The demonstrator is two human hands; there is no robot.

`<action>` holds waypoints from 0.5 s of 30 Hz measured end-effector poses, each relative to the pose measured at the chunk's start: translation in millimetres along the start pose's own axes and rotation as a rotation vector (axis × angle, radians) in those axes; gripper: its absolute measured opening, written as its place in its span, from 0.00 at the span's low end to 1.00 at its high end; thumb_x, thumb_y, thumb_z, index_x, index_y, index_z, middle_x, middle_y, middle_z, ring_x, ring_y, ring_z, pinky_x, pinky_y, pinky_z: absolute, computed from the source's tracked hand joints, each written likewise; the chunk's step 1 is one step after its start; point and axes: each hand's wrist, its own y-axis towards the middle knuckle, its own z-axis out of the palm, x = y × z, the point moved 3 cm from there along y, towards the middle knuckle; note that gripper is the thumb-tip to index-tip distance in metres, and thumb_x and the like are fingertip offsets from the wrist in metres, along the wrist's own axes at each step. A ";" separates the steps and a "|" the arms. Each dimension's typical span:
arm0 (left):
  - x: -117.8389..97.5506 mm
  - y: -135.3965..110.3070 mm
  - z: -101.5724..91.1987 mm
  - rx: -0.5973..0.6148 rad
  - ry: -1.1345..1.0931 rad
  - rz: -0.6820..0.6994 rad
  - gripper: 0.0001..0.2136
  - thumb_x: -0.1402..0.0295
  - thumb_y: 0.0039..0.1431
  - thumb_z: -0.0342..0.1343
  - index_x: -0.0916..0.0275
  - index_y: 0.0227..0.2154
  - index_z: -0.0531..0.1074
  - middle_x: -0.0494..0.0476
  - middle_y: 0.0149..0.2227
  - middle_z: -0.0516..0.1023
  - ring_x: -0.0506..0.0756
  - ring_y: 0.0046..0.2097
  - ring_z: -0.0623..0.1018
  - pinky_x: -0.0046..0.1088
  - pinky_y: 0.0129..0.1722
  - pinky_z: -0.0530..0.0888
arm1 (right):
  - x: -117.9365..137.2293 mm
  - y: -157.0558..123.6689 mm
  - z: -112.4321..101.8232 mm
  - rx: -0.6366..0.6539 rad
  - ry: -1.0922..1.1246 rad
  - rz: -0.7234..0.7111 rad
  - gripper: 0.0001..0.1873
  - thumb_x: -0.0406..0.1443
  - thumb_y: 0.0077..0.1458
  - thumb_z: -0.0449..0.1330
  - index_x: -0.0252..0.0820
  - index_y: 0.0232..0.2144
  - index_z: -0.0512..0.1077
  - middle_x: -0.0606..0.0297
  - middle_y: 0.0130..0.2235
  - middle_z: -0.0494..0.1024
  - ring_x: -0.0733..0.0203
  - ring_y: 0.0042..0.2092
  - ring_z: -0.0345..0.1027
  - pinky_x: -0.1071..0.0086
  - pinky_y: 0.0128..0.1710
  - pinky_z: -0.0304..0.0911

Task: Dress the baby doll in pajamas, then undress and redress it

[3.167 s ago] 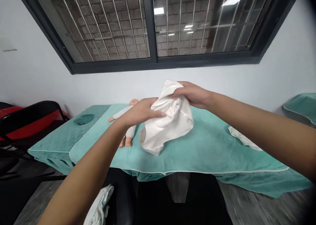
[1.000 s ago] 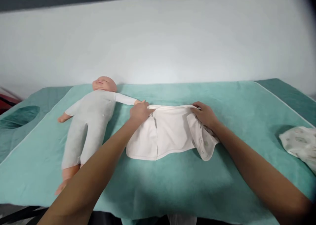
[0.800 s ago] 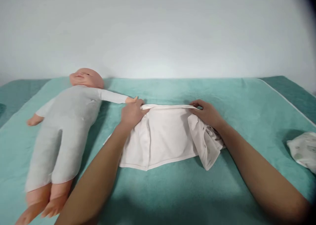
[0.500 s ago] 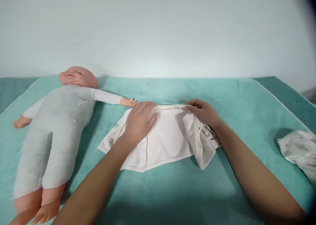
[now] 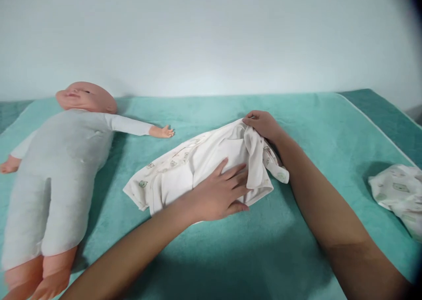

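Note:
A white baby shirt [image 5: 211, 150] with small green animal prints lies spread and rumpled on the green cloth in the middle of the head view. My right hand [image 5: 263, 123] pinches its far upper edge at the right and lifts it slightly. Across the shirt's lower middle rests my left hand [image 5: 219, 194], its fingers spread over the fabric. The left forearm covers part of the near hem. At the left, a baby doll [image 5: 72, 155] in a white cloth body lies on its back, one arm stretched toward the shirt.
A green padded cloth [image 5: 231, 256] covers the surface, with a pale seam at the right. Another white printed garment [image 5: 398, 196] lies crumpled at the right edge. Behind stands a plain pale wall [image 5: 211, 36].
My left hand has left the shirt's far edge and come nearer, onto its lower middle. My right hand has raised its edge a little; the shirt has shifted and wrinkled. The view has turned slightly.

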 end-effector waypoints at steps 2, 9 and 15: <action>12.2 -1.5 -3.9 -0.079 -0.021 -0.076 0.23 0.54 0.68 0.45 0.54 0.63 0.63 0.57 0.68 0.61 0.59 0.71 0.54 0.50 0.71 0.48 | 1.0 -2.3 0.7 0.017 0.099 -0.013 0.16 0.46 0.51 0.60 0.39 0.31 0.75 0.65 0.29 0.75 0.64 0.31 0.63 0.70 0.33 0.58; 88.3 -30.8 -31.7 -0.415 0.114 -0.642 0.18 0.62 0.69 0.45 0.62 0.56 0.69 0.62 0.61 0.70 0.60 0.63 0.68 0.43 0.64 0.64 | 11.8 -20.0 -8.1 -0.277 0.002 -0.126 0.13 0.44 0.52 0.60 0.40 0.32 0.75 0.63 0.34 0.77 0.59 0.37 0.67 0.67 0.40 0.61; 93.7 -37.3 -39.3 -0.392 0.221 -0.622 0.19 0.62 0.68 0.46 0.63 0.57 0.68 0.64 0.64 0.66 0.63 0.65 0.64 0.45 0.65 0.62 | 11.3 -54.1 -10.5 -0.206 -0.177 0.010 0.25 0.55 0.57 0.54 0.40 0.27 0.73 0.65 0.25 0.72 0.62 0.30 0.62 0.69 0.31 0.55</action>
